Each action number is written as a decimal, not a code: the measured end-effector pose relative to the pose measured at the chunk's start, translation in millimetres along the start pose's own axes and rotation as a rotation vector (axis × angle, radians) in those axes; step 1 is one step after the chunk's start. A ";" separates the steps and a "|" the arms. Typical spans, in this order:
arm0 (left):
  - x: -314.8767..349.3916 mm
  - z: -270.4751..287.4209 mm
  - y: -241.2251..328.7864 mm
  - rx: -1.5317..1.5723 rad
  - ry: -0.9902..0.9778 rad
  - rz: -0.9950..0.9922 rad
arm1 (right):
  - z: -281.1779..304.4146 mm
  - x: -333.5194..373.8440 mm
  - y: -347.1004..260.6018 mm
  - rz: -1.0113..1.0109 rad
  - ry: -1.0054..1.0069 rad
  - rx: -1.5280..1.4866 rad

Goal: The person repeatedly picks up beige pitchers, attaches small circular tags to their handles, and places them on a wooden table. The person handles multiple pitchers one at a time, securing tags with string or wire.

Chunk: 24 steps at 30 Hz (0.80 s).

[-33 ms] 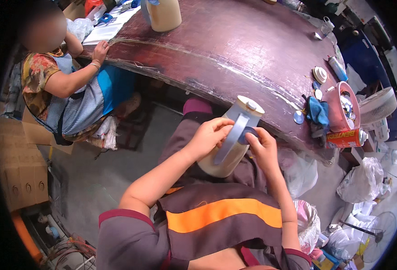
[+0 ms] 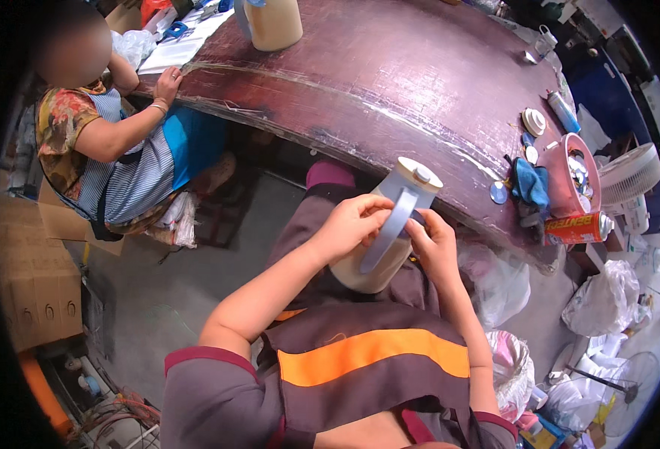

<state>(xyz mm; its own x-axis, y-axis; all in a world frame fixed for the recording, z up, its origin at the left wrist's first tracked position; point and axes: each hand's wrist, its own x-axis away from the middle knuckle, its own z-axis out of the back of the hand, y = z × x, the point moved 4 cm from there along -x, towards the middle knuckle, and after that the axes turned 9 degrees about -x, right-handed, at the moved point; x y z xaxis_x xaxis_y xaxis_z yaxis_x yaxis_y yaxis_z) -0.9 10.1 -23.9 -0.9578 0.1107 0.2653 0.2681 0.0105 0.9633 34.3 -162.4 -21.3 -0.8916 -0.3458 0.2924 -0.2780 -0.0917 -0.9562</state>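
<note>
A cream thermal jug (image 2: pixel 375 278) with a pale grey-blue collar and a pale lid rests tilted against my lap, its grey-blue handle (image 2: pixel 390 233) facing me. Along the handle's left side is my left hand (image 2: pixel 356 218), fingers bent and thumb pressed in; what they grip is hidden behind the handle. On the other side, my right hand (image 2: pixel 433 241) pinches a small dark blue disc (image 2: pixel 417 217) close to the jug, mostly covered by fingers and handle.
A worn dark red table (image 2: pixel 330 90) spans ahead, bearing another cream jug (image 2: pixel 277 26). At its right edge are a pink bucket (image 2: pixel 558 179) of discs, a blue cloth (image 2: pixel 530 183), an orange-red can (image 2: pixel 573 228) and a white fan (image 2: pixel 629 172). Someone sits at left (image 2: pixel 135 161).
The dark blue disc has turned and shifted in behind the handle, so less of it shows. My right fingers have moved slightly toward the handle.
</note>
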 end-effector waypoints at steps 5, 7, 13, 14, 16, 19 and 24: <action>4.1 -0.8 0.2 -0.036 0.068 0.009 | -6.4 3.5 -10.3 0.267 0.102 0.250; -0.3 -1.6 -6.6 0.093 0.142 -0.017 | 2.1 5.4 -16.3 0.172 0.121 0.194; 1.8 -6.1 -6.8 0.325 0.268 0.034 | 15.9 11.3 -13.6 0.158 -0.053 -0.441; 1.0 -5.1 -4.5 0.342 0.272 0.017 | 15.6 13.4 -15.1 0.141 -0.138 -0.637; -1.5 -2.2 -2.7 0.376 0.282 -0.019 | 11.9 12.7 -26.3 0.238 -0.249 -0.798; -9.2 8.1 -3.1 0.382 0.347 -0.144 | 10.9 5.1 -36.5 0.215 -0.325 -1.041; 8.1 14.6 41.1 -0.306 0.564 -0.578 | -7.9 -1.2 -41.7 0.318 -0.047 -0.416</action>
<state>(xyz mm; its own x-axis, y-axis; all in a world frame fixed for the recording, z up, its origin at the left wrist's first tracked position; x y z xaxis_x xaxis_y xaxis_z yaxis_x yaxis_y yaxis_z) 3.9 25.9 17.2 -0.8656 -0.3400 -0.3676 -0.2393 -0.3639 0.9002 44.2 -150.8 18.4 -0.9408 -0.3382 -0.0218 -0.1226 0.3996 -0.9084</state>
